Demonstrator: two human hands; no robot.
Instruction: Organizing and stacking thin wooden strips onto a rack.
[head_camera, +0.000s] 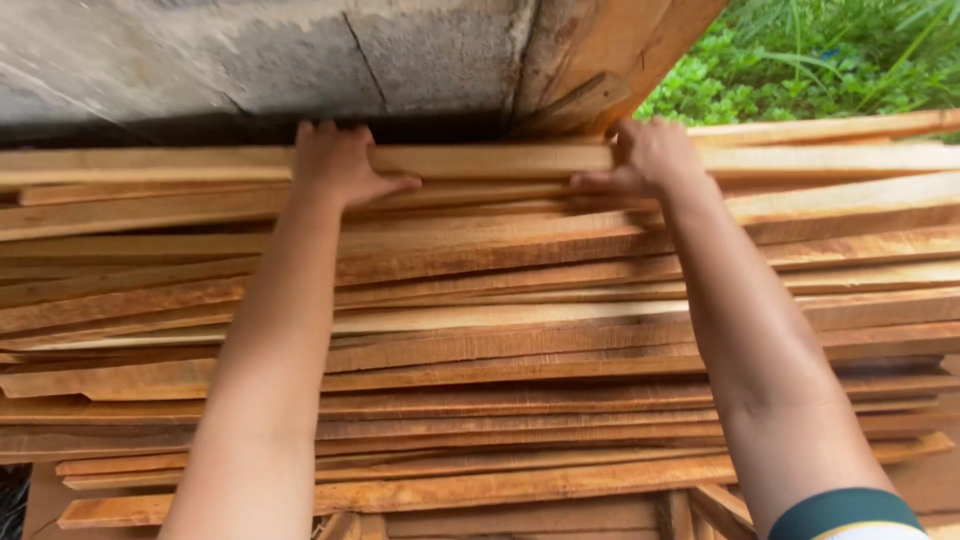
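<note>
From the head view, both my arms stretch forward over a big stack of rough-sawn, reddish-brown wooden planks (520, 340) that runs across the whole width of what I see. My left hand (335, 165) sits on the far, topmost plank — a long, pale, narrow strip of sawn timber (490, 160) lying crosswise at the back of the stack. The fingers are curled over its far edge and the thumb points right along its near face, so my left grip is closed around that strip. My right hand (650, 158) is on the same strip, further along to the right; its fingers also hook over the far edge, and the thumb presses on the near side, pointing left. That grip is closed on the strip too. The two hands are well apart, with a bare length of the strip between them.

The strip lies just in front of a grey, cracked concrete wall (270, 60), which rises directly behind the stack. To the right of the wall, a slanted brown timber post (620, 50) leans upward, and a short wooden offcut (575, 105) rests against its base, just above the strip. Beyond the post — in the upper right corner — green leafy plants (820, 60) fill the background. A dark green and white sleeve cuff (850, 512) shows on my right arm at the bottom edge.
</note>
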